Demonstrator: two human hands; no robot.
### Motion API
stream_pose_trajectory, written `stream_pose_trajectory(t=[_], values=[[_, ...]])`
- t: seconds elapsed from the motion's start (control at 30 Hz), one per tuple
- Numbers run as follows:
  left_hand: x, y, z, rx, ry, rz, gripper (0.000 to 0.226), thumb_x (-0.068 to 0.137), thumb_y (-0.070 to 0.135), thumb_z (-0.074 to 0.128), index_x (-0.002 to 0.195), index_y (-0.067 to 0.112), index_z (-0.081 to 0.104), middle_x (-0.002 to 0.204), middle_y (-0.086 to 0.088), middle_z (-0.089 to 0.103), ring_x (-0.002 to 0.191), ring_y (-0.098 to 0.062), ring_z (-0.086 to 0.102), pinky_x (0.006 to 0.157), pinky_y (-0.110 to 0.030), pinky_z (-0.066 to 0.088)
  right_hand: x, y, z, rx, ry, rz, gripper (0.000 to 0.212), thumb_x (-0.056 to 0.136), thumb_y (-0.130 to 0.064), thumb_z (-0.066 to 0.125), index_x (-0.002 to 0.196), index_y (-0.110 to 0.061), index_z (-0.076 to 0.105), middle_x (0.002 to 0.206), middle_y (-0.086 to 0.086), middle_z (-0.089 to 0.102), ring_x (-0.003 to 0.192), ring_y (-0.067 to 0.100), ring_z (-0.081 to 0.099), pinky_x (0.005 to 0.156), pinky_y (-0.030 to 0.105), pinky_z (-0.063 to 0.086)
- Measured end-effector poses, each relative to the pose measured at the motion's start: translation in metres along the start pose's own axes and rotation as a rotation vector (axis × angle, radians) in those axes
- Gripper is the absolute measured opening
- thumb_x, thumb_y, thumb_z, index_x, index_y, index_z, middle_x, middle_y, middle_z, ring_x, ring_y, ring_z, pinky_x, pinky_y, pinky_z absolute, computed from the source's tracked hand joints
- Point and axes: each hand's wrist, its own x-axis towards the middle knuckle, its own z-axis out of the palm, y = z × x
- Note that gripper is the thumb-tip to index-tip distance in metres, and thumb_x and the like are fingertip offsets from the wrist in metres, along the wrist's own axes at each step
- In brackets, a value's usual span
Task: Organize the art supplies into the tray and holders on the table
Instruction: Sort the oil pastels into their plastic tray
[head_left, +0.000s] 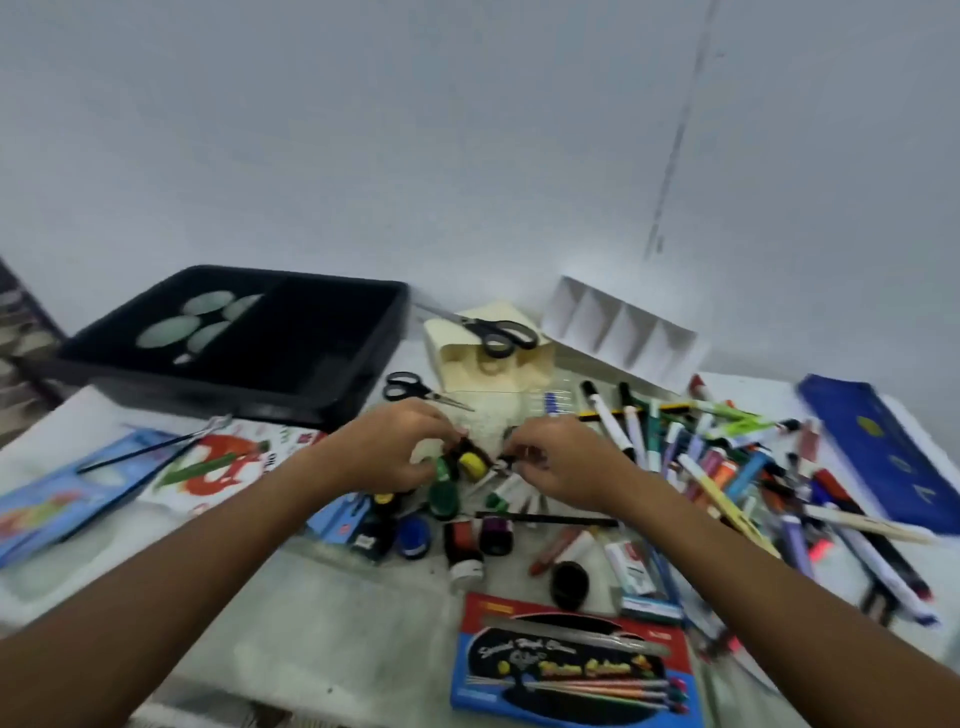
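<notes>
A person's two bare arms reached forward over a cluttered white bench, seen from a head camera looking down. The left hand had its fingers curled down among a cluster of small paint jars, at a yellow-capped jar and a green one; motion blur made it impossible to tell whether it actually held either. The right hand sat just beside it, fingers bent and pinched together near a small dark item, too blurred to identify or to confirm a hold. More jars lay nearer the person: a blue jar, a red jar and a purple jar. A black tray stood at the far left of the bench, with pale oval shapes inside. A white divided holder rested against the wall at the far right, and a cream box between them carried a pair of black scissors on top. A second pair of scissors lay just beyond the left hand. To the right sprawled a pile of markers and pens, with a blue pouch past it. A red and blue watercolour box lay close to the person, and a thin paintbrush lay across printed sheets at left.
</notes>
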Motion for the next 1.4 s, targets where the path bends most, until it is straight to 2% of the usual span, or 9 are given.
stream_pose_trajectory(t=[0.2, 0.43, 0.5, 0.6, 0.73, 0.83, 0.97, 1.13, 1.4], values=[[-0.054, -0.040, 0.021, 0.042, -0.154, -0.111, 0.070, 0.087, 0.051, 0.065, 0.145, 0.018, 0.045, 0.151, -0.007, 0.040, 0.139, -0.019, 0.036, 0.109, -0.024, 0.028, 0.039, -0.021, 0.040, -0.058, -0.119, -0.031, 0.026, 0.088, -0.014, 0.057, 0.111, -0.016, 0.069, 0.112, 0.004, 0.066, 0.100, 0.022, 0.060, 0.079, 0.032, 0.047], [-0.065, -0.062, 0.036, -0.046, -0.184, -0.199, 0.096, 0.078, 0.077, 0.050, 0.153, 0.023, 0.025, 0.152, 0.000, 0.038, 0.135, -0.014, 0.038, 0.099, -0.017, 0.028, 0.051, -0.017, 0.046, -0.003, -0.095, 0.024, 0.024, 0.087, -0.012, 0.060, 0.108, -0.013, 0.070, 0.111, 0.003, 0.068, 0.100, 0.020, 0.060, 0.084, 0.036, 0.049], [-0.067, -0.069, 0.035, -0.108, -0.103, -0.237, 0.089, 0.080, 0.075, 0.050, 0.151, 0.024, 0.030, 0.149, 0.000, 0.042, 0.133, -0.014, 0.040, 0.101, -0.021, 0.031, 0.053, -0.016, 0.046, 0.003, -0.063, 0.044, 0.023, 0.088, -0.011, 0.060, 0.108, -0.014, 0.070, 0.109, 0.002, 0.069, 0.100, 0.020, 0.060, 0.084, 0.035, 0.049], [-0.067, -0.083, 0.031, -0.088, 0.003, -0.256, 0.064, 0.091, 0.051, 0.059, 0.145, 0.023, 0.042, 0.139, 0.000, 0.052, 0.127, -0.015, 0.047, 0.096, -0.020, 0.034, 0.059, -0.017, 0.047, 0.003, -0.011, 0.074, 0.023, 0.088, -0.011, 0.059, 0.108, -0.016, 0.070, 0.108, 0.001, 0.069, 0.099, 0.019, 0.060, 0.084, 0.038, 0.051], [-0.061, -0.095, 0.028, -0.023, -0.066, -0.194, 0.062, 0.082, 0.034, 0.073, 0.138, 0.019, 0.053, 0.136, 0.003, 0.055, 0.125, -0.012, 0.046, 0.099, -0.019, 0.033, 0.070, -0.028, 0.048, 0.086, -0.093, 0.002, 0.019, 0.086, -0.007, 0.060, 0.100, -0.011, 0.073, 0.098, 0.002, 0.071, 0.089, 0.014, 0.061, 0.087, 0.035, 0.051], [-0.052, -0.099, 0.028, 0.053, -0.126, -0.143, 0.068, 0.078, 0.036, 0.076, 0.140, 0.021, 0.051, 0.141, 0.005, 0.052, 0.128, -0.010, 0.042, 0.104, -0.026, 0.035, 0.073, -0.041, 0.054, 0.072, -0.234, -0.090, 0.015, 0.086, -0.010, 0.062, 0.096, -0.016, 0.073, 0.095, -0.005, 0.071, 0.084, 0.004, 0.060, 0.093, 0.023, 0.045], [-0.037, -0.102, 0.027, 0.146, -0.286, -0.135, 0.085, 0.076, 0.044, 0.077, 0.148, 0.025, 0.036, 0.152, 0.008, 0.039, 0.136, -0.013, 0.032, 0.110, -0.038, 0.032, 0.075, -0.055, 0.062, 0.032, -0.327, -0.152, 0.008, 0.084, -0.018, 0.065, 0.091, -0.016, 0.069, 0.085, -0.009, 0.064, 0.084, 0.010, 0.058, 0.075, 0.033, 0.052], [-0.028, -0.105, 0.026, 0.142, -0.346, -0.153, 0.081, 0.076, 0.045, 0.078, 0.145, 0.026, 0.040, 0.144, 0.002, 0.047, 0.128, -0.016, 0.043, 0.102, -0.035, 0.036, 0.078, -0.058, 0.069, -0.031, -0.382, -0.118, 0.032, 0.081, -0.044, 0.072, 0.098, -0.018, 0.061, 0.086, -0.005, 0.057, 0.082, 0.015, 0.055, 0.069, 0.035, 0.048], [-0.026, -0.106, 0.024, 0.089, -0.317, -0.158, 0.079, 0.072, 0.044, 0.081, 0.141, 0.026, 0.046, 0.136, 0.003, 0.053, 0.121, -0.015, 0.047, 0.099, -0.035, 0.042, 0.086, -0.051, 0.073, 0.182, -0.458, -0.032, 0.025, 0.080, -0.023, 0.077, 0.100, -0.022, 0.062, 0.094, -0.006, 0.064, 0.083, 0.009, 0.059, 0.072, 0.028, 0.051]])
